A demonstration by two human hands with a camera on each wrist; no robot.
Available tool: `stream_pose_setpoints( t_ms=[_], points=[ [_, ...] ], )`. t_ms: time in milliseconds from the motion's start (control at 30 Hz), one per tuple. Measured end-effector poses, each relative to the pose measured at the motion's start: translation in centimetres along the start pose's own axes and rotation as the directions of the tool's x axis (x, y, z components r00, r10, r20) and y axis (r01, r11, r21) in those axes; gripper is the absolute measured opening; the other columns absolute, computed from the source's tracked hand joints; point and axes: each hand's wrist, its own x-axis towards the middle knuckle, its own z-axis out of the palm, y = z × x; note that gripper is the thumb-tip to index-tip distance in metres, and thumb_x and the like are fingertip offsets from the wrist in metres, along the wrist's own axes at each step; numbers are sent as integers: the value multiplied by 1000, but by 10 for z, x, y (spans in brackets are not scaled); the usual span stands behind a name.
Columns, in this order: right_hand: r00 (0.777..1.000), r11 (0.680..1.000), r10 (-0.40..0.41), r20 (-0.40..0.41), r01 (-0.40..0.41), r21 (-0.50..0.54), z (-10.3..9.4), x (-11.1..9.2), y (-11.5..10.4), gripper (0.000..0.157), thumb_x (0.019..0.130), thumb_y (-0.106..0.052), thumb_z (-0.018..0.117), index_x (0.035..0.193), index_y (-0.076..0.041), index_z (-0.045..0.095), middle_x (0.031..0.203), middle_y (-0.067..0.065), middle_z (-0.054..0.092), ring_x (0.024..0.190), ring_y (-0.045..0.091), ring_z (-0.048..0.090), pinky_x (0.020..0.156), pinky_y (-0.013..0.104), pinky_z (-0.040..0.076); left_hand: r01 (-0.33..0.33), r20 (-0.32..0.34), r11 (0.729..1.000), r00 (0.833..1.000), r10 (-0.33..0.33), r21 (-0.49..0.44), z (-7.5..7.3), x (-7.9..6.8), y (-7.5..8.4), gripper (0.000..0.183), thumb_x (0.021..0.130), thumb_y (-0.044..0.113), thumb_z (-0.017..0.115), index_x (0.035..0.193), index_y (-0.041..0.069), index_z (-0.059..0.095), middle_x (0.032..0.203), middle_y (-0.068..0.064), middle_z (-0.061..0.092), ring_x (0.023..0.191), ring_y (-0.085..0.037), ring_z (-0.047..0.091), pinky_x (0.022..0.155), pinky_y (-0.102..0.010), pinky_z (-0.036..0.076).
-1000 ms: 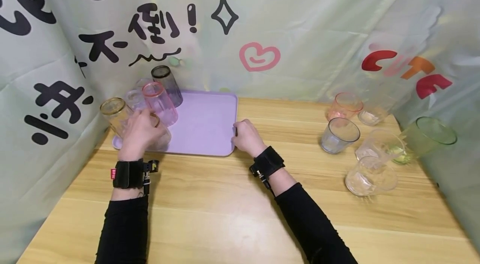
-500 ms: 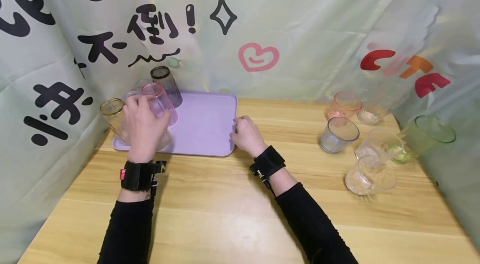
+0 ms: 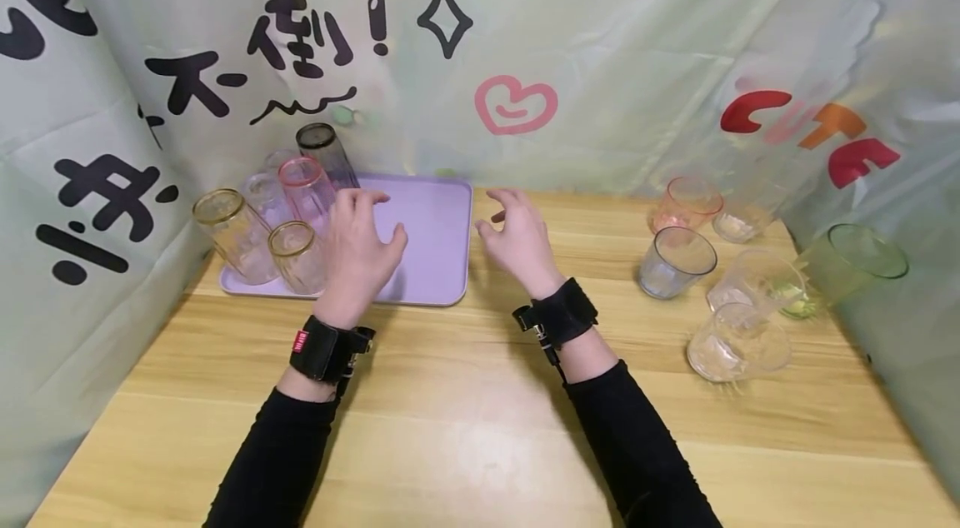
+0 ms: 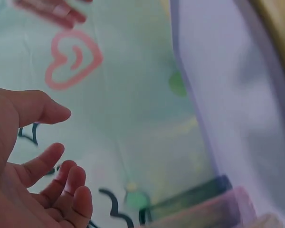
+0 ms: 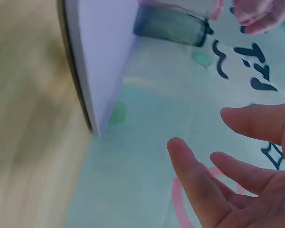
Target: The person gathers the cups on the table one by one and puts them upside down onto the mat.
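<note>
My left hand (image 3: 358, 249) hovers over the left-middle of the purple tray (image 3: 427, 245), thumb and fingers spread with nothing between them. Just left of it on the tray stand upside-down glasses: a small amber-rimmed glass (image 3: 295, 257), a taller amber-rimmed glass (image 3: 238, 241), a pink glass (image 3: 306, 188), a dark grey glass (image 3: 330, 157) and clear glasses (image 3: 264, 195) behind. Past the tray's right edge, my right hand (image 3: 521, 241) hangs apart from it with its fingers parted. The right wrist view shows that hand (image 5: 247, 175) holding nothing.
On the table's right side several glasses stand upright: an orange one (image 3: 686, 205), a grey-blue one (image 3: 677, 263), clear ones (image 3: 738, 345) and a tall green one (image 3: 851, 270). Fabric walls (image 3: 615, 28) with printed lettering enclose the wooden table (image 3: 465, 411) at the back and sides.
My left hand has left the small amber-rimmed glass and moved right over the tray. My right hand has let go of the tray's right edge and opened.
</note>
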Motion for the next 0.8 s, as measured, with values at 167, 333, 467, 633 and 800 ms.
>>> stream_pose_setpoints(
  t_ms=[167,333,467,633,800],
  points=[
    [997,999,8,-78,-5,40,-17,-2,-2,48,81,-22,65,125,-7,51,125,10,48,88,16,54,70,30,50,-46,129,999,990,47,-10,15,-9,13,39,73,21,67,108,9,55,104,-11,48,90,-26,46,69,-41,43],
    [979,987,9,-206,25,160,-34,-6,-4,48,80,-20,64,124,-8,52,128,7,45,96,16,51,69,24,52,-74,321,997,944,72,-5,27,-18,24,38,73,25,68,107,11,57,105,-8,49,92,-24,44,75,-40,43],
    [933,973,-9,-359,92,212,-49,-12,-2,48,79,-17,64,125,-12,52,128,3,44,103,18,47,76,31,51,-87,476,996,876,75,3,36,-26,31,36,75,30,67,106,13,59,107,-5,51,92,-22,45,73,-38,44],
    [861,974,6,-509,110,198,-66,-23,9,53,80,-19,63,130,-17,46,130,-2,40,111,13,38,88,34,44,-105,607,994,792,73,18,42,-35,34,36,75,29,67,107,13,60,104,-3,54,89,-20,49,69,-37,48],
    [812,987,75,-579,23,160,-80,-33,26,63,79,-23,64,135,-20,37,137,-5,31,120,5,25,99,31,30,-86,679,996,732,59,6,47,-39,35,38,73,23,70,108,11,61,103,-4,56,87,-18,49,68,-39,51]
  ],
)
